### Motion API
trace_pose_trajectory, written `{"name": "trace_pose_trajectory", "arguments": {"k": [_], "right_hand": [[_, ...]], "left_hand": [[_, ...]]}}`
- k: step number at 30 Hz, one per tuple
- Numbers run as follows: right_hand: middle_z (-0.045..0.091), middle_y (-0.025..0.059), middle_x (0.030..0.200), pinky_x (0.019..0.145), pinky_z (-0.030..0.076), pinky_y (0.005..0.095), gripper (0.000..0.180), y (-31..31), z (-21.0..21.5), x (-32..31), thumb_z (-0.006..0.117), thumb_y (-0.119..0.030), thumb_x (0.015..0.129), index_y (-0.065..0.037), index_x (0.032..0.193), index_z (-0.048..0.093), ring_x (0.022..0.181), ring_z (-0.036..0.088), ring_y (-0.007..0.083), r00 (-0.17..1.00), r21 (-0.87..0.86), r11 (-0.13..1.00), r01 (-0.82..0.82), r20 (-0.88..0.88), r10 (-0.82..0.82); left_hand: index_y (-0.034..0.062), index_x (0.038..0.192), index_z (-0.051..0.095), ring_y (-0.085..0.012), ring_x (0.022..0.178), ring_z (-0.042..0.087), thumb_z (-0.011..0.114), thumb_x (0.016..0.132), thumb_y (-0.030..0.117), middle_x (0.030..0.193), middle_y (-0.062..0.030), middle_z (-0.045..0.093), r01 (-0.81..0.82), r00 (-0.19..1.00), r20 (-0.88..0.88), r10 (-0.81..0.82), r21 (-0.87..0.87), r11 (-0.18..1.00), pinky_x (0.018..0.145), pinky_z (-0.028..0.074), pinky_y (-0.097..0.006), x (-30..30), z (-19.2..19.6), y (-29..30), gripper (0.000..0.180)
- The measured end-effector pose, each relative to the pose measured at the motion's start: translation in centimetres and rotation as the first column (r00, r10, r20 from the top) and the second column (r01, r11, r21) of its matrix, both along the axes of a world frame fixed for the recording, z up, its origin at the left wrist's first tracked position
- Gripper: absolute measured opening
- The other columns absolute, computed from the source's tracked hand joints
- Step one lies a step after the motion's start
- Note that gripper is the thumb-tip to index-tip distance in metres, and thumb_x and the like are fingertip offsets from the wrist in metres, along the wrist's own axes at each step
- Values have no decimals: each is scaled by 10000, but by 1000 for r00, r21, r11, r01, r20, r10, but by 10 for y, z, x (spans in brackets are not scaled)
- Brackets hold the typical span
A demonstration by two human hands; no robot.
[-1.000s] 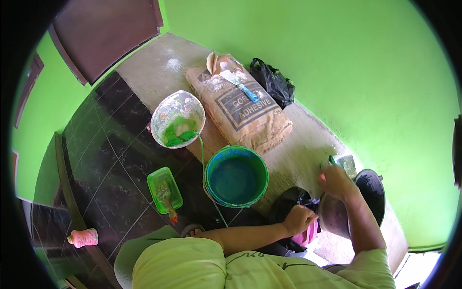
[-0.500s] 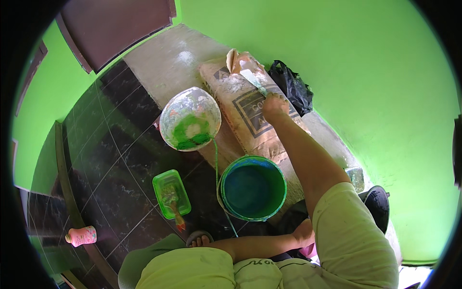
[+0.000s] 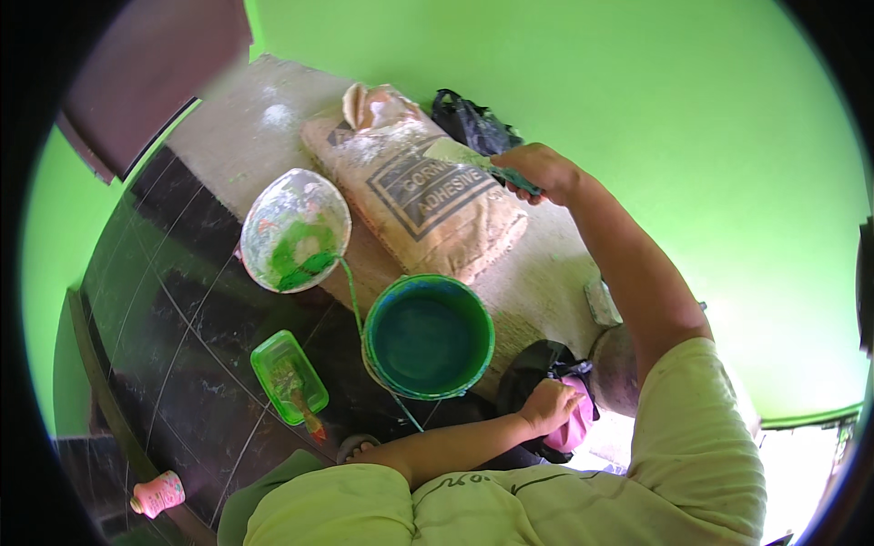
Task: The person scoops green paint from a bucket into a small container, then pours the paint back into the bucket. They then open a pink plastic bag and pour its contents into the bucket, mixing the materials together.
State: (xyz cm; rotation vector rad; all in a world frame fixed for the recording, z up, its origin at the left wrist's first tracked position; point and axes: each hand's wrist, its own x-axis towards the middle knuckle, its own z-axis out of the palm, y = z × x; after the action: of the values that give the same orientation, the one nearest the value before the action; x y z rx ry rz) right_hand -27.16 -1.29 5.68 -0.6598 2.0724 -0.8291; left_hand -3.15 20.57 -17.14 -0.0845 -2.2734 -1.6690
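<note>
The right hand [image 3: 542, 173] is gripping a putty knife [image 3: 460, 155] by its dark green-blue handle; the blade extends left over the paper sack [image 3: 473, 227]. The grip lies at the sack's wall-side edge. The green wall [image 3: 683, 136] rises beyond the grip, with a black plastic bag [image 3: 469, 123] just left along its base. Bare concrete floor [image 3: 537, 264] gives open room on the body side.

The sack is brown, creased and dusted with white powder, its far end torn. Left of and nearer the body than the grip stands a round green bucket [image 3: 478, 332]; farther left are a crusted, bowl-shaped container [image 3: 273, 205] with green residue and a rectangular plastic tray [image 3: 270, 391] holding a brush [image 3: 300, 400]. The left hand [image 3: 551, 407], fingers curled, is beside a pink item [image 3: 572, 428]; whether it grips anything cannot be told.

Half a second ago the right hand was over the sack's face; the blade has since moved away from the torn end.
</note>
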Motion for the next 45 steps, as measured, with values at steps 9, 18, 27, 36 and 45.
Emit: {"name": "trace_pose_trajectory", "arguments": {"k": [9,18,27,36,45], "right_hand": [[649,50,815,611,468,253,329,250,70,30,650,-266,1012,8,1190,608,702,596,108,983,-297,950,91,181,-37],[694,75,877,699,497,291,275,428,88,71,686,-201,991,-6,1173,620,758,634,133,949,-442,843,306,211,-234],[704,173,1038,849,550,427,276,379,44,37,542,-120,1006,-34,1254,630,940,696,303,708,140,960,241,-702,-76],[607,149,1130,955,525,426,522,402,25,34,533,-1,961,-170,1454,544,1088,628,323,210,210,926,313,-967,148],[617,195,1040,844,561,436,404,422,39,30,542,-54,965,-149,1346,636,976,669,337,213,-120,917,381,-953,-213]], "left_hand": [[24,680,586,-421,685,612,642,988,295,674,-215,595,6,999,-40,-7,-33,999,651,462,-511,-2,7,7,415],[14,657,543,-444,645,595,628,994,252,648,-232,567,32,999,1,-32,-76,997,589,427,-526,-6,29,15,421],[19,649,522,-434,646,584,632,977,208,643,-221,560,38,998,-38,-45,-183,982,621,431,-532,-1,34,35,395],[41,651,529,-423,634,579,643,968,189,638,-204,564,30,996,-74,-43,-167,985,625,437,-521,0,25,43,368],[17,688,544,-448,660,598,622,992,205,662,-230,575,24,999,-21,-26,-123,992,606,450,-532,-15,35,21,366]]}}
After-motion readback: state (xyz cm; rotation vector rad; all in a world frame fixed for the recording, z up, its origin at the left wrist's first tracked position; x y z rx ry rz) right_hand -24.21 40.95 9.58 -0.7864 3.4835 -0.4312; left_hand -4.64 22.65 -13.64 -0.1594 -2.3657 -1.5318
